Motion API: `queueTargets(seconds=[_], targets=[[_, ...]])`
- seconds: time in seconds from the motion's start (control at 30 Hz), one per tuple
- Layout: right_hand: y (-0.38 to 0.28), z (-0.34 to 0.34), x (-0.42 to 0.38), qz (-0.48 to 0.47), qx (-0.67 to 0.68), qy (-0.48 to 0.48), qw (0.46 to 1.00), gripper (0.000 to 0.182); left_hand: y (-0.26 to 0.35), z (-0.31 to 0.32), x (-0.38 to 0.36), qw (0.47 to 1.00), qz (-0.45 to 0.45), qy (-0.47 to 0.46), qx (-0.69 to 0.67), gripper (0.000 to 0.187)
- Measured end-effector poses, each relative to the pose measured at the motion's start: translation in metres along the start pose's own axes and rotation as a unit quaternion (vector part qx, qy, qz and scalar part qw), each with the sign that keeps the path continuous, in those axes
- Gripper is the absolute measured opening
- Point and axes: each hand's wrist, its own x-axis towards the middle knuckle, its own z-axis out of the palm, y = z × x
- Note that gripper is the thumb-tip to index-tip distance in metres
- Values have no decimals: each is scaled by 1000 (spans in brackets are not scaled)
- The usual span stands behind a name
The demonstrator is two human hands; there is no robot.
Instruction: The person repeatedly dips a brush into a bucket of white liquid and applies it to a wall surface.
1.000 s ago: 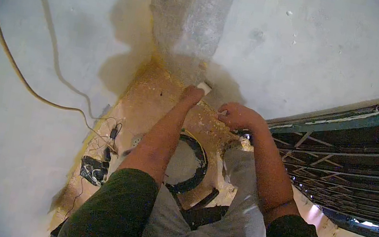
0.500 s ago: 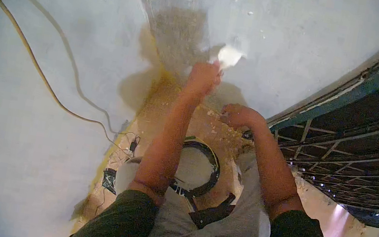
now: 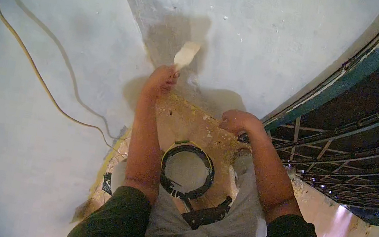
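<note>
My left hand (image 3: 160, 80) is closed round the handle of a putty knife (image 3: 187, 54). Its pale, wide blade points up and right, close to a grey patch (image 3: 172, 21) on the whitish wall (image 3: 271, 42). Lower and to the right, my right hand (image 3: 237, 122) has its fingers curled near the foot of the wall. Whatever it may hold is hidden. Below and between my forearms stands a round bucket (image 3: 213, 177) with a black rim and pale grey contents (image 3: 186, 170).
A yellowish cable (image 3: 42, 78) runs along the left wall. To the right is a window grille (image 3: 329, 145) with a green frame (image 3: 321, 100). The tan floor (image 3: 184, 118) is speckled with debris. A black strap-like object (image 3: 206, 216) lies by my legs.
My left hand has moved left and slightly down with the putty knife, from the pale wall to the grey patch. My right hand stays in nearly the same place.
</note>
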Motion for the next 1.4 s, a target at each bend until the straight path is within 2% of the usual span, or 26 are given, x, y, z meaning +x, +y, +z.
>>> queueTargets(seconds=[0.07, 0.13, 0.27, 0.37, 0.4, 0.43, 0.47, 0.5, 0.53, 0.57, 0.63, 0.7, 0.77, 0.87, 0.9, 0.93, 0.97, 1.0, 1.03, 1.07, 1.17, 1.23, 1.27, 1.3, 1.37, 1.4], targets=[[2, 4, 3, -25, 5, -5, 1000, 44, -9, -19, 9, 991, -80, -66, 86, 38], [-7, -4, -3, 10, 48, -112, 992, 40, -20, -30, 16, 983, -126, -82, 108, 39], [7, 12, 14, -30, -57, -69, 996, 38, -66, -31, 28, 971, -146, -104, 160, 38], [-7, 5, 13, -25, 8, -90, 996, 41, -204, -47, 114, 961, -193, -180, 82, 32], [-5, 7, 21, -97, -87, -135, 982, 41, -235, -45, 129, 961, -193, -183, 78, 32], [-4, 8, 29, -166, -181, -180, 953, 42, -265, -39, 138, 919, 75, -132, 365, 29], [-11, 11, 24, -163, -181, -186, 952, 42, -284, -29, 141, 733, 330, -59, 592, 26], [-24, 12, 9, -83, -104, -68, 989, 41, -289, -17, 143, 739, 330, -61, 585, 26], [-36, 7, -2, -2, -28, 52, 998, 41, -285, -1, 142, 898, 118, -40, 422, 24], [-46, -1, -4, 2, -34, 43, 999, 41, -280, 12, 139, 970, -108, -20, 218, 24], [-61, -16, 1, 79, -24, -77, 994, 41, -235, 25, 114, 959, -126, -25, 254, 27], [-33, 4, 27, 28, -63, -128, 989, 42, -226, 36, 116, 946, -136, -28, 294, 32], [-19, 10, 37, -24, -99, -176, 979, 43, -245, 49, 138, 940, -8, 60, 335, 35], [-31, 10, 33, 1, -40, -107, 993, 41, -222, 51, 124, 938, 10, 43, 344, 35], [-54, -5, 31, 72, -6, -167, 983, 40, -214, 45, 112, 940, 6, 46, 339, 35], [-68, -13, 31, 142, 27, -224, 964, 39, -209, 39, 99, 934, 87, 50, 344, 32], [-64, -11, 31, 139, 25, -226, 964, 39, -202, 33, 88, 920, 168, 54, 349, 29], [-62, -9, 28, 97, -24, -158, 982, 38, -200, 29, 86, 920, 165, 55, 350, 29], [-61, -6, 25, 56, -70, -86, 992, 38, -198, 25, 85, 959, 86, 11, 269, 26], [-59, -4, 27, 56, -64, -85, 993, 38, -196, 23, 83, 982, 4, -35, 186, 24], [-61, -2, 30, 125, 53, -161, 978, 41, -218, 13, 87, 995, 39, -53, 76, 22], [-13, 36, 44, -97, -68, 30, 992, 40, -233, 14, 102, 997, 23, -75, 21, 25], [-19, 29, 41, -98, -71, 28, 992, 40, -239, 14, 108, 995, 6, -94, -35, 28], [-34, 17, 37, -63, -28, -46, 997, 39, -243, 19, 109, 995, 6, -92, -36, 28], [-46, 10, 38, -28, 16, -118, 992, 39, -247, 35, 111, 991, 28, -16, 132, 33], [-48, 11, 40, 19, 14, -148, 989, 38, -266, 39, 123, 991, 27, -16, 132, 33]])
